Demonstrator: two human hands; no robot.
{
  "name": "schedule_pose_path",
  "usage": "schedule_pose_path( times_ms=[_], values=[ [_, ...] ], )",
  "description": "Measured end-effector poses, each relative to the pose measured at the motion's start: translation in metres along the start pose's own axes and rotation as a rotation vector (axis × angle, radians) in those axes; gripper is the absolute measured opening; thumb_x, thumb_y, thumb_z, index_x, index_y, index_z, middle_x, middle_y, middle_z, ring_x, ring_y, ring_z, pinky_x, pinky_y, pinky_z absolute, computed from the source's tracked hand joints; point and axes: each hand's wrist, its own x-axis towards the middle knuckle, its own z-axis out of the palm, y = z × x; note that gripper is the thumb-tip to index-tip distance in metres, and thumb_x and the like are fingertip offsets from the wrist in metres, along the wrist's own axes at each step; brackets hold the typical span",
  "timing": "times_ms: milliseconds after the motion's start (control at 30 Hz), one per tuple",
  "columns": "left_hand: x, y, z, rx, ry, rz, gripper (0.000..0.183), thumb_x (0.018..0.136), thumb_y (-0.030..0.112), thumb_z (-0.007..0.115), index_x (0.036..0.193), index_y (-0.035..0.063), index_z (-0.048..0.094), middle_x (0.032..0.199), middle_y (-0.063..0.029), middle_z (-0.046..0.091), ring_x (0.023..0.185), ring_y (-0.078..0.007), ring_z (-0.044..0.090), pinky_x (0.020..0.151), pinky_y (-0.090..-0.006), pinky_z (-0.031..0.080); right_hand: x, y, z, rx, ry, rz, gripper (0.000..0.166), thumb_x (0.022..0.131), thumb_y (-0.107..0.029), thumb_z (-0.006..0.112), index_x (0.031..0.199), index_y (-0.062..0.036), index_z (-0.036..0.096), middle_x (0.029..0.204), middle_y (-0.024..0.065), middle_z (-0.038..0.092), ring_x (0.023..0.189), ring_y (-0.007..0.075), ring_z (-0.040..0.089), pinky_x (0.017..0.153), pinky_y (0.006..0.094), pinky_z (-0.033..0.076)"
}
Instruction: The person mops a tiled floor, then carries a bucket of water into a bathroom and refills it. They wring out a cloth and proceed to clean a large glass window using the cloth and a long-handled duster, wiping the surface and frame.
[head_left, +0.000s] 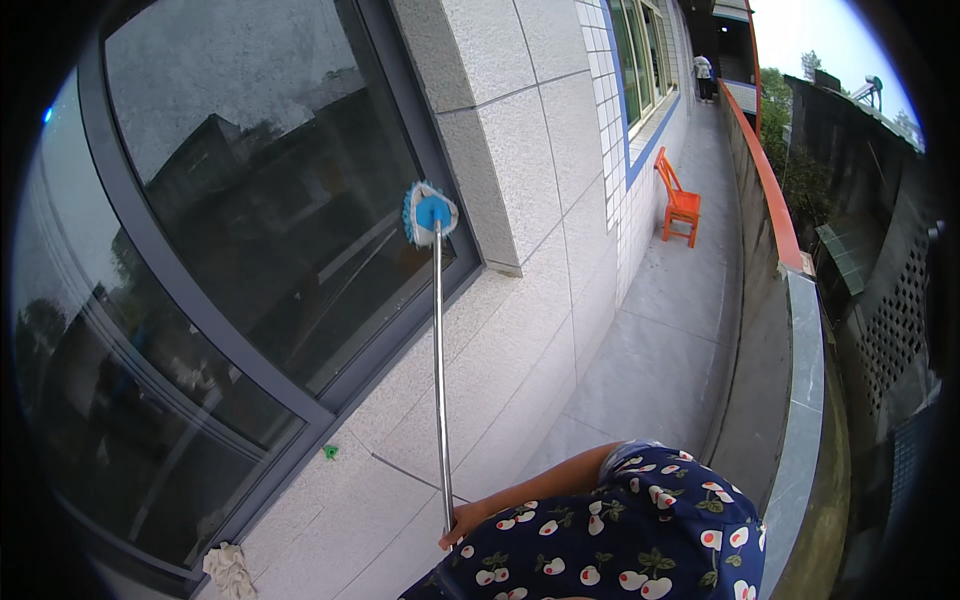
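My right hand is closed around the lower part of a shiny metal pole. At the pole's top end is a mop head with a blue plate, a pale rim and blue chenille strands. It is held up at the lower right corner of a dark glass window pane, near its grey metal frame; whether it touches the glass cannot be told. My left hand is out of view. A cherry-patterned dark blue garment covers my body and hides the pole's lower end.
A crumpled pale cloth and a small green object lie on the tiled ledge. An orange chair stands in the walkway, beside the wall. A parapet runs along the right. Another person stands far down the walkway.
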Motion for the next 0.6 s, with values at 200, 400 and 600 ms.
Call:
schedule_pose_path(
  times_ms=[200,400,600],
  values=[
    [-0.017,-0.008,-0.021,-0.007,0.061,-0.013,0.028,0.083,0.029,0.054,0.096,0.0044,0.058,0.073,-0.0231,0.063,0.069,-0.0413,0.063,0.061,-0.0515,0.050,-0.005,-0.059,0.011,0.195,0.157,-0.030,0.032,0.077,-0.034,0.074,0.087,-0.0045,0.067,0.078,0.0081,0.066,0.066,0.0160,0.065,0.058,0.0275,0.054],
    [-0.026,-0.008,-0.045,0.002,0.098,-0.044,0.027,0.085,0.027,0.054,0.099,0.0042,0.057,0.073,-0.0248,0.063,0.069,-0.0425,0.062,0.061,-0.0520,0.049,-0.038,-0.218,-0.054,-0.022,0.518,-0.383,0.025,0.090,-0.025,0.061,0.077,-0.0033,0.062,0.065,0.0065,0.061,0.048,0.0108,0.056,0.043,0.0219,0.045],
    [-0.031,0.012,-0.080,-0.011,0.224,-0.099,0.026,0.087,0.026,0.053,0.102,0.0040,0.056,0.074,-0.0265,0.062,0.069,-0.0437,0.061,0.060,-0.0524,0.049,-0.081,-0.365,-0.085,-0.196,0.847,-0.822,0.022,0.091,-0.024,0.059,0.085,-0.0045,0.050,0.065,0.0050,0.056,0.047,0.0100,0.051,0.043,0.0235,0.039]
  ],
)
